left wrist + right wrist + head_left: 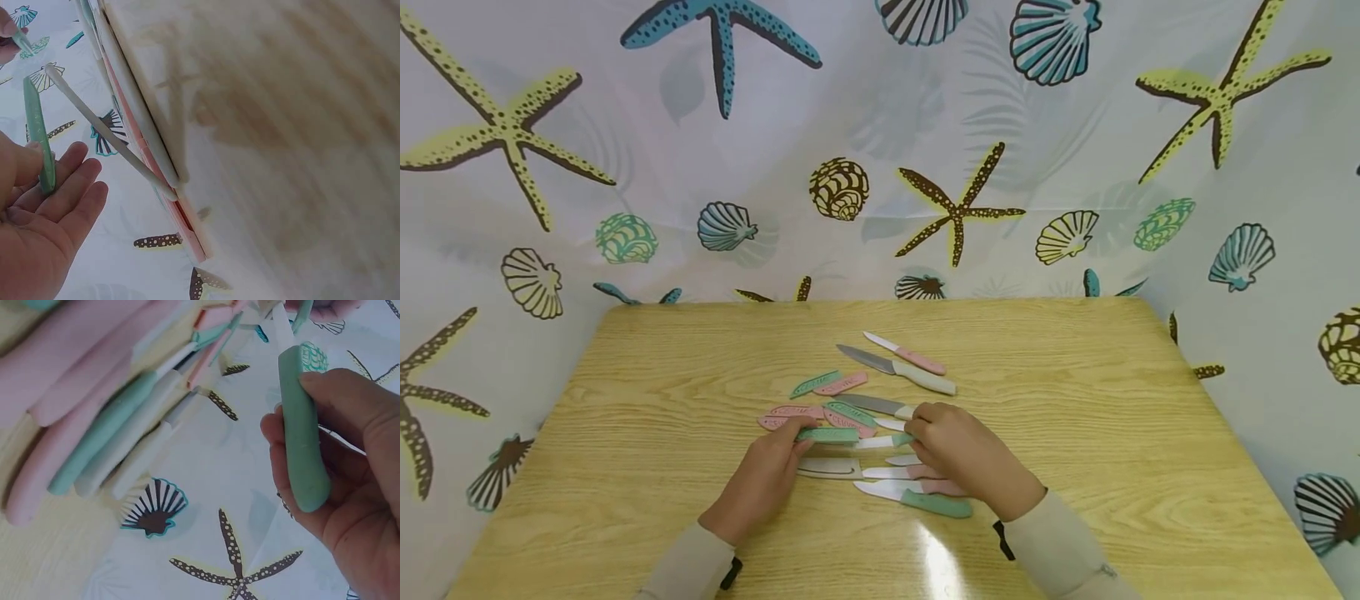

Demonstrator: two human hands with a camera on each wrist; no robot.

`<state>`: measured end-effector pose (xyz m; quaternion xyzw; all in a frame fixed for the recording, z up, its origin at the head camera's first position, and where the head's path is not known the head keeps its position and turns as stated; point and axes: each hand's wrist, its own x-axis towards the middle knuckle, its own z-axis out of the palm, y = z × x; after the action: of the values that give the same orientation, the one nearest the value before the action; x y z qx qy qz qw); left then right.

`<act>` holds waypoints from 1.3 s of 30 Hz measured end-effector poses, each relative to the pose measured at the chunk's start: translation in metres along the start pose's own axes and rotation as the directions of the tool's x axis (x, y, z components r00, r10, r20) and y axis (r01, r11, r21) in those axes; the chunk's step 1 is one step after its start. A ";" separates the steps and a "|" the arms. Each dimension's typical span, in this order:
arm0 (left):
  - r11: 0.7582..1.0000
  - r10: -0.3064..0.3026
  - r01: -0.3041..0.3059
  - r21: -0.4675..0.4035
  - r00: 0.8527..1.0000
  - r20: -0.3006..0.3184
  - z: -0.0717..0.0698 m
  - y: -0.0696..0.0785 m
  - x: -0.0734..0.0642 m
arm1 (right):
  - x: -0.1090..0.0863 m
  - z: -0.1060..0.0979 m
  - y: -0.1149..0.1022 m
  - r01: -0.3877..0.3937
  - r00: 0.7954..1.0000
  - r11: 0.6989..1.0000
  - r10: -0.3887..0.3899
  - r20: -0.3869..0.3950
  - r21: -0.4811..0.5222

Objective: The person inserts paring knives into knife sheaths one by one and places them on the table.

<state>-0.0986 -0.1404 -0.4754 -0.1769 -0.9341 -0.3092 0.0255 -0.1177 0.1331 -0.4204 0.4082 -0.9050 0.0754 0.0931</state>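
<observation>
Between thumb and fingers, my left hand [767, 471] pinches a green knife sheath [831, 435], seen edge-on in the left wrist view [37, 128]. My right hand [966, 454] grips a small knife by its green handle [303, 434]; its white blade [875, 442] points left at the sheath's mouth. Whether the blade tip touches the sheath, I cannot tell. Both are held above the table, over other knives. Below the sheath lies a white sheath [827, 469]. Pink and green sheaths [850, 415] lie just beyond my left fingers.
A pink-handled knife [921, 360] and a white-handled knife [925, 377] lie farther back on the wooden table [662, 375]. Nearer me lies a green-handled knife [936, 502], beside pink-handled ones. Two sheaths [842, 384] sit behind the others. A patterned cloth [850, 108] stands around the table.
</observation>
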 end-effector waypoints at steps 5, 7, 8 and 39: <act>1.000 0.012 -0.012 -0.004 1.000 -0.026 -0.004 0.002 -0.001 | -0.001 -0.009 0.003 0.005 0.999 0.998 -0.002 -0.041 0.058; 1.000 0.007 -0.007 0.000 0.999 -0.032 -0.005 0.002 -0.001 | -0.004 -0.012 0.004 -0.005 0.996 0.995 0.013 -0.084 0.102; 1.000 0.006 -0.006 0.000 0.999 -0.035 -0.005 0.001 -0.002 | -0.005 -0.013 0.005 -0.005 0.993 0.992 0.020 -0.112 0.125; 0.994 0.111 -0.113 -0.002 0.984 -0.140 -0.011 0.006 0.000 | -0.015 -0.024 0.012 0.041 0.887 0.966 0.082 -0.454 0.255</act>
<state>-0.0973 -0.1423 -0.4629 -0.2073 -0.9170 -0.3235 0.1073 -0.1142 0.1571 -0.4010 0.3775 -0.8437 0.2878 0.2506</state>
